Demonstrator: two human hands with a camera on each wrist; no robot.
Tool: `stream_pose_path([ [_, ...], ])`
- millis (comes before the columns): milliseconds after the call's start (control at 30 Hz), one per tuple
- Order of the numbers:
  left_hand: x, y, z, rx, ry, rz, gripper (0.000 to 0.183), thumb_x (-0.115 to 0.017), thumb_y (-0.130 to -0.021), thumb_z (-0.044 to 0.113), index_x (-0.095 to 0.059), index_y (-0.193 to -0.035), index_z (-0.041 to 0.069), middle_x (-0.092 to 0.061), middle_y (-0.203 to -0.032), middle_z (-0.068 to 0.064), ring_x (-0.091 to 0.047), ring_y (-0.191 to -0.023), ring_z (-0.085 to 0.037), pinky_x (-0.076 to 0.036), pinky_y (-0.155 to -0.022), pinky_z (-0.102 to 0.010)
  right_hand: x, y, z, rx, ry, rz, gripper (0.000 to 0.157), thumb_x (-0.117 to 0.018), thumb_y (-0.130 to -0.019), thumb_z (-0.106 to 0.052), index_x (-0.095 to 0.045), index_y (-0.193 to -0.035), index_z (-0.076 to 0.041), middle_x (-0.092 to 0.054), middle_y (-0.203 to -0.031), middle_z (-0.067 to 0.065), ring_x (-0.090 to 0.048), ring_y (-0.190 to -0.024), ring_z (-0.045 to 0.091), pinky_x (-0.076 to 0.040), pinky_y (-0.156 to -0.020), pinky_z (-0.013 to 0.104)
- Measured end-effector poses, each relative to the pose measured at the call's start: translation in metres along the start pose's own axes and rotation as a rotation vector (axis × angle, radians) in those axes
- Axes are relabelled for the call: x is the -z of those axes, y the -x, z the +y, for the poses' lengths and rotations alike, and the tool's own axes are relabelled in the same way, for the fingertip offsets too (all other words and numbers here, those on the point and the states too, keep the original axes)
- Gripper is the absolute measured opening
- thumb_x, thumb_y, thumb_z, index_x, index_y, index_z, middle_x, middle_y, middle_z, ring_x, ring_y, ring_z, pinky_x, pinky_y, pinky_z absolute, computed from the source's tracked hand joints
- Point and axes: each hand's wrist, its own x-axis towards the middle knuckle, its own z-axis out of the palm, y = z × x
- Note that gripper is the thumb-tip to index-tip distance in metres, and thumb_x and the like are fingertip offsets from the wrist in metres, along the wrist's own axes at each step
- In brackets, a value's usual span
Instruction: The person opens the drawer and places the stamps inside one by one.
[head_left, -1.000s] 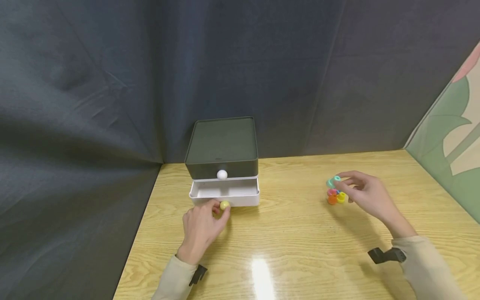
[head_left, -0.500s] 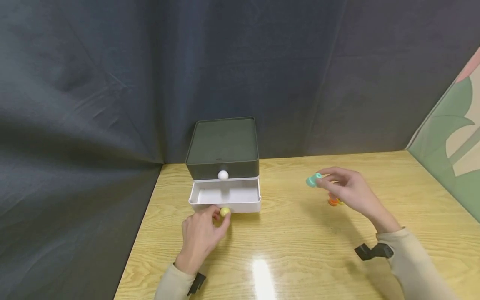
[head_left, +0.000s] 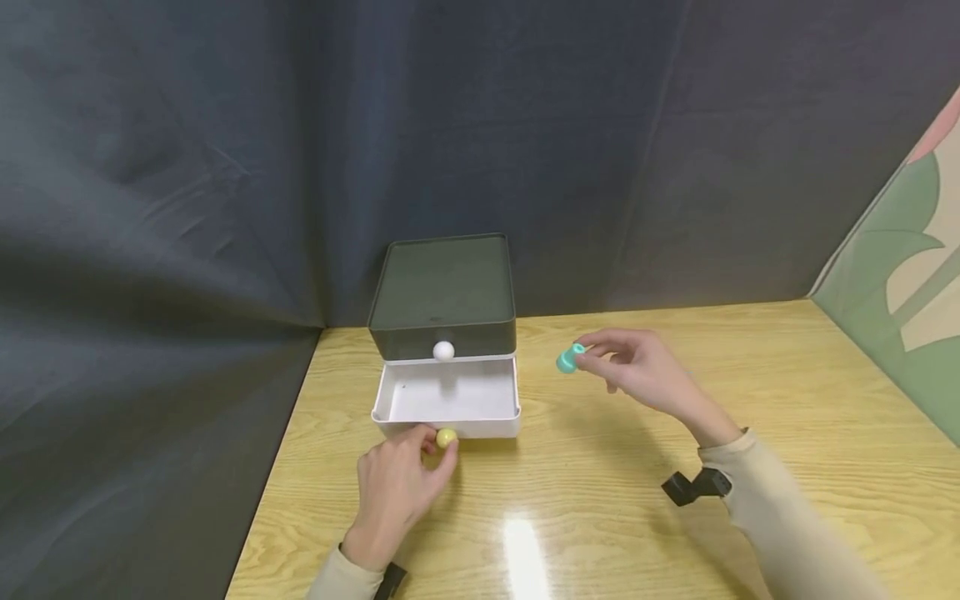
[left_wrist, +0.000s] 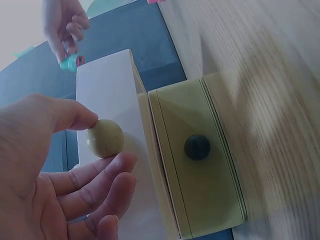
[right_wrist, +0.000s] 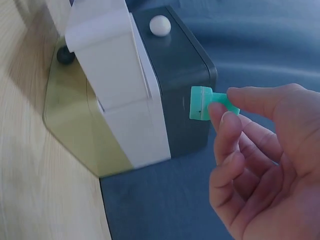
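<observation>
My right hand (head_left: pixel 643 372) pinches a turquoise piece (head_left: pixel 567 361) right of the white drawer (head_left: pixel 487 429), my left hand (head_left: pixel 395 479) its yellow knob (head_left: pixel 446 437).

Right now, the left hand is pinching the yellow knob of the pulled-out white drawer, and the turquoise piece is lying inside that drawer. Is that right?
Not quite: the turquoise piece isn't inside the white drawer. The head view shows the right hand pinching it, off to the drawer's right. The left hand does pinch the yellow knob.
</observation>
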Motion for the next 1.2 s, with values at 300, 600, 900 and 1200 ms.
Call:
stream_pose_path([
  [300,0.003,0.004,0.005,0.005,0.014,-0.033,0.022,-0.08,-0.087,0.043,-0.076,-0.083,0.022,-0.074,-0.074,0.011,-0.051,-0.052,-0.002,-0.035,-0.048,-0.022,-0.029,-0.022,-0.018,0.066,-0.019,-0.031,0.033,-0.08,-0.096,-0.032,-0.077,-0.123,-0.013,-0.079,-0.102,0.007,-0.063,-0.06,0.018,-0.051,-0.057,0.029],
  [600,0.027,-0.006,0.009,0.053,0.063,-0.006,0.034,-0.077,-0.093,0.049,-0.068,-0.071,0.024,-0.065,-0.064,0.015,-0.054,-0.053,-0.002,-0.038,-0.051,-0.025,-0.056,-0.045,-0.031,0.116,-0.041,-0.075,0.023,-0.079,-0.097,-0.026,-0.079,-0.115,-0.012,-0.078,-0.096,0.006,-0.06,-0.055,0.021,-0.054,-0.056,0.03],
  [900,0.063,-0.047,-0.028,0.184,0.08,-0.033,0.028,-0.069,-0.1,0.037,-0.08,-0.11,0.013,-0.08,-0.088,-0.001,-0.069,-0.064,-0.017,-0.043,-0.051,-0.033,-0.085,-0.055,-0.037,0.138,-0.036,-0.133,0.017,-0.08,-0.096,-0.019,-0.079,-0.109,-0.009,-0.076,-0.091,0.004,-0.063,-0.056,0.015,-0.057,-0.056,0.03],
  [1200,0.057,-0.066,-0.058,0.304,0.073,-0.283,0.043,-0.058,-0.105,0.037,-0.071,-0.136,0.01,-0.08,-0.105,-0.011,-0.071,-0.077,-0.03,-0.045,-0.059,-0.037,-0.101,-0.062,-0.051,0.169,-0.021,-0.218,0.023,-0.078,-0.098,-0.018,-0.077,-0.117,-0.004,-0.079,-0.096,0.009,-0.071,-0.061,0.018,-0.061,-0.056,0.037],
])
